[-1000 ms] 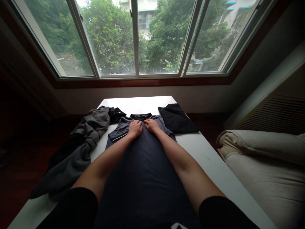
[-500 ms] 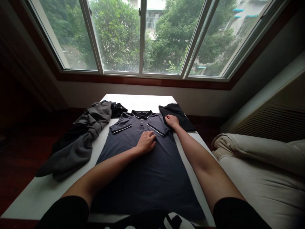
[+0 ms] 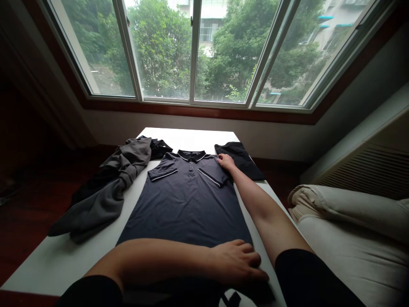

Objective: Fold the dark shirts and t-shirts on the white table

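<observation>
A dark navy polo shirt [image 3: 187, 200] lies flat, front up, on the white table [image 3: 60, 260], collar toward the window. My left hand [image 3: 238, 264] reaches across to the shirt's near right hem corner, fingers curled down onto the fabric. My right hand [image 3: 226, 162] rests at the shirt's right shoulder, by the sleeve, fingers bent on the cloth. Whether either hand pinches the fabric or only presses it is unclear.
A heap of grey and dark clothes [image 3: 108, 187] hangs over the table's left edge. A folded black garment [image 3: 241, 158] lies at the far right corner. A pale cushion or sofa [image 3: 354, 230] stands right of the table. A wide window [image 3: 194, 51] is ahead.
My left hand slid from the shirt's chest down to its near right hem corner. My right hand went from the collar to the right shoulder and stayed there.
</observation>
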`<action>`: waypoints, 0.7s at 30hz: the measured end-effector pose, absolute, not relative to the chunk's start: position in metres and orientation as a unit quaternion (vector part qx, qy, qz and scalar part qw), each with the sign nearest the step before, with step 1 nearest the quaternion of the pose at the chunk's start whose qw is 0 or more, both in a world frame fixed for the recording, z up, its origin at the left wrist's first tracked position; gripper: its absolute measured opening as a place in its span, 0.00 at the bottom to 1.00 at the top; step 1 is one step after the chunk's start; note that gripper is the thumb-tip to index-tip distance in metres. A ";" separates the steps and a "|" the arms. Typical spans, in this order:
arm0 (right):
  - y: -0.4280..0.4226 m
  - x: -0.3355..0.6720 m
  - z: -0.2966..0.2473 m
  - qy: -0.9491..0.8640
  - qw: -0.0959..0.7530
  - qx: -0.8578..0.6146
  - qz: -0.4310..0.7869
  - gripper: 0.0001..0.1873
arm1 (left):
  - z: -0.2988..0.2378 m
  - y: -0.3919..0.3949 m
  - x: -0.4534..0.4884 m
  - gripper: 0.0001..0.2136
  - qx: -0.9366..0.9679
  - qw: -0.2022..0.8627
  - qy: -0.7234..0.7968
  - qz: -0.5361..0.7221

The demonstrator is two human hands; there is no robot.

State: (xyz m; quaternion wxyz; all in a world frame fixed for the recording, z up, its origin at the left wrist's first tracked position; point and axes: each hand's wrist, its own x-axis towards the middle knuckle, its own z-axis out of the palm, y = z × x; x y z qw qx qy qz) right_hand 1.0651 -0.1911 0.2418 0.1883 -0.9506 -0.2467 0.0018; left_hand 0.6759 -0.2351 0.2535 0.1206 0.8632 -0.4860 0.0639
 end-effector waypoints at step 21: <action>-0.135 1.058 0.283 -0.170 0.426 -0.888 -0.045 0.13 | 0.282 -0.182 0.626 0.08 0.893 0.139 -0.412 0.117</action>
